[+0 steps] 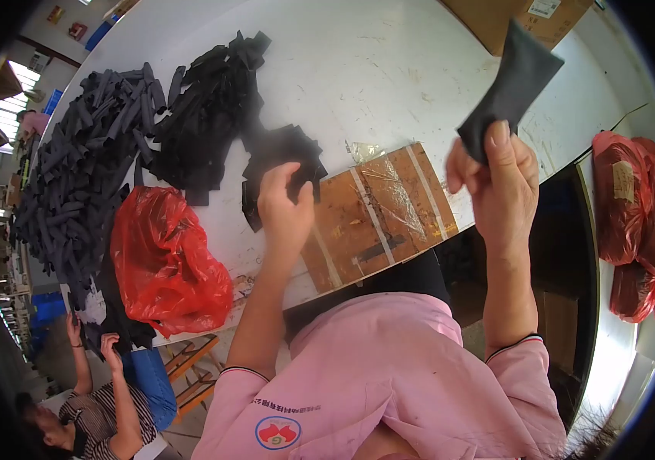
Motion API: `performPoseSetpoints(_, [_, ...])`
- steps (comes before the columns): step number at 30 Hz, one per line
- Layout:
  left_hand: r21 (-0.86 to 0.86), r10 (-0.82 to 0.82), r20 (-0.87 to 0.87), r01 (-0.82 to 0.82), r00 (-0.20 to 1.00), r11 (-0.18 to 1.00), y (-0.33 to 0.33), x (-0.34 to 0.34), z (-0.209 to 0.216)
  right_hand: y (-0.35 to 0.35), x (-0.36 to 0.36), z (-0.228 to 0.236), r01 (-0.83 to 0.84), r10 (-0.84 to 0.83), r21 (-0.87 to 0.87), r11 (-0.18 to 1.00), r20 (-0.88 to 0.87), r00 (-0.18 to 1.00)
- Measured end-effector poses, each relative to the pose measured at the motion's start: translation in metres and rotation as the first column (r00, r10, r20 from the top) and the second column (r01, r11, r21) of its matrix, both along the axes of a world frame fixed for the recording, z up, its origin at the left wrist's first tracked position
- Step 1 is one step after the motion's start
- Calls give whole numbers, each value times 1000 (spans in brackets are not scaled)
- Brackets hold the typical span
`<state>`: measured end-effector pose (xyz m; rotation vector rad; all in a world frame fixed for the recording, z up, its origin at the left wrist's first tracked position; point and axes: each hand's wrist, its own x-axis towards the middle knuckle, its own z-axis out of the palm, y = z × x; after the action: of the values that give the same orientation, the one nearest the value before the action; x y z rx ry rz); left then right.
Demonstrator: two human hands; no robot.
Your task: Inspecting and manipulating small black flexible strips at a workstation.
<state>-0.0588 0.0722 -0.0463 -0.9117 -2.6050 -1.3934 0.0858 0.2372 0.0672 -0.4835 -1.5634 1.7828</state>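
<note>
My right hand [505,180] is raised at the right, its thumb and fingers pinching the lower end of a dark grey strip of fabric-like material [517,80]. The strip widens toward its free upper end. My left hand [285,211] is at a small heap of black pieces [277,157], its fingers curved and apart, with nothing seen in its grasp. Whether its fingertips touch the heap I cannot tell. Beside that hand lies a brown wooden board [400,192] with pale tape strips and clear film, at the table's near edge.
Larger piles of black pieces [212,115] and dark grey rolled pieces [86,153] cover the white table's [327,84] left side. A red plastic bag [166,261] sits before them. Red bags [626,207] hang right; a cardboard box [488,23] stands far right. A co-worker [105,406] works lower left.
</note>
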Motion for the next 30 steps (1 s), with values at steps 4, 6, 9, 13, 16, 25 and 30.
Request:
performPoseSetpoints(4, [-308, -22, -213, -46, 977, 950, 5, 0, -20, 16, 93, -98, 313, -268, -90, 946, 330, 905])
performPoseSetpoints(6, [-488, -79, -222, -40, 972, 872, 4, 2, -26, 6, 141, -143, 472, -271, -229, 852, 578, 770])
performPoseSetpoints(9, [-410, -105, -292, -26, 951, 912, -2, -3, -39, -10, 179, -190, 560, -43, -275, 782, 872, 488])
performPoseSetpoints(13, [138, 57, 216, -89, 975, 987, -23, -15, -31, -43, 135, -169, 91, 36, -124, 988, 764, 644])
performPoseSetpoints(16, [300, 26, 462, -183, 887, 936, -43, -22, -9, -66, 79, -118, -364, 225, 99, 926, 629, 744])
performPoseSetpoints(25, [486, -349, 807, -199, 476, 851, -49, 16, 52, -102, -17, -79, -518, 672, -644, 563, -8, 740])
performPoseSetpoints(30, [556, -359, 764, -265, 535, 788, -48, 36, 41, -112, -23, -89, -321, 522, -751, 576, 36, 852])
